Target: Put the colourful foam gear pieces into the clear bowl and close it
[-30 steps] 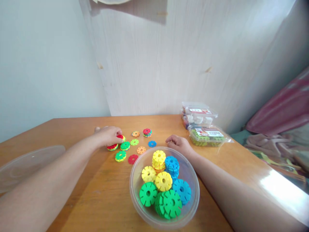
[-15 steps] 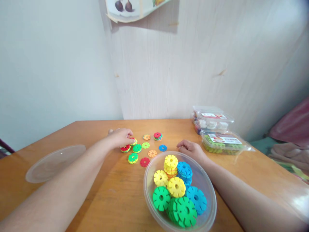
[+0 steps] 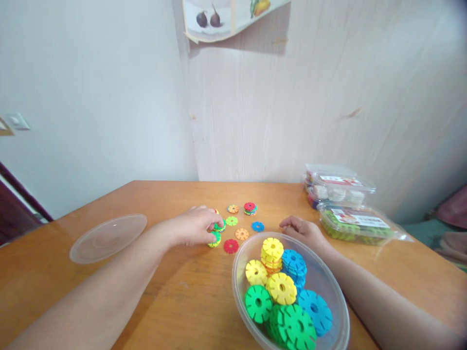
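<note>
My left hand reaches over the slotted plastic discs on the table, thumb and index finger apart. Its index finger is at a green-topped disc stack. The thumb meets another green and yellow stack closer to me. My right hand rests on the table just beyond the clear bowl, fingers curled, with nothing visible in them. Yellow discs, blue discs and green discs fill the bowl.
Between my hands lie a red disc, orange disc, blue disc, lime disc and a red-topped stack. A clear lid lies left. Plastic food boxes stand right.
My left hand has moved toward me and right, from the red and yellow stacks to the green-topped ones. My right hand stays in place; the view has shifted left.
</note>
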Demonstrator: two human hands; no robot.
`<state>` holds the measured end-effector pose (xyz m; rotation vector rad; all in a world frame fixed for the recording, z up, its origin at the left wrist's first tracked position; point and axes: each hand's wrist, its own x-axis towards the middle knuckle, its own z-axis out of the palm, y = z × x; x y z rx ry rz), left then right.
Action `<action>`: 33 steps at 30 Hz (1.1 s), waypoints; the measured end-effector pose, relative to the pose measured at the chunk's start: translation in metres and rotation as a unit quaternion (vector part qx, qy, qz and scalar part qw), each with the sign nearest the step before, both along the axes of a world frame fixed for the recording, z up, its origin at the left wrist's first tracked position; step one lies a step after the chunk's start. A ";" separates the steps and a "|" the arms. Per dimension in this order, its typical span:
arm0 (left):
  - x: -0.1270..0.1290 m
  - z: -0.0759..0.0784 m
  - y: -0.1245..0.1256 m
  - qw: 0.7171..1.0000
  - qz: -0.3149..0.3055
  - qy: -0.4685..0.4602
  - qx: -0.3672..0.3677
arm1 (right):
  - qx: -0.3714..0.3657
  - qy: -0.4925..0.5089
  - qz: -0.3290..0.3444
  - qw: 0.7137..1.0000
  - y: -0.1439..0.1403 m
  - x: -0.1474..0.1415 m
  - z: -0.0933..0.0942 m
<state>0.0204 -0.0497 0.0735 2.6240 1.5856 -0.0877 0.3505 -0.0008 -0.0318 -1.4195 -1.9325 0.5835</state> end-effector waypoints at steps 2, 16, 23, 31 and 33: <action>0.001 -0.001 -0.005 1.000 -0.009 0.022 -0.010 | -0.001 -0.001 -0.001 1.000 0.000 0.000 0.000; 0.006 -0.005 -0.001 0.998 0.015 0.058 -0.031 | -0.014 0.011 -0.011 1.000 -0.007 -0.004 0.010; 0.006 -0.004 -0.002 0.996 0.011 0.089 -0.017 | -0.007 0.006 -0.007 1.000 -0.004 -0.003 0.008; 0.002 -0.007 0.000 0.997 0.032 0.067 -0.024 | -0.010 0.016 0.002 1.000 -0.001 -0.002 0.004; 0.000 -0.004 -0.001 0.998 0.032 0.059 -0.017 | -0.007 0.016 0.003 1.000 -0.001 -0.002 0.004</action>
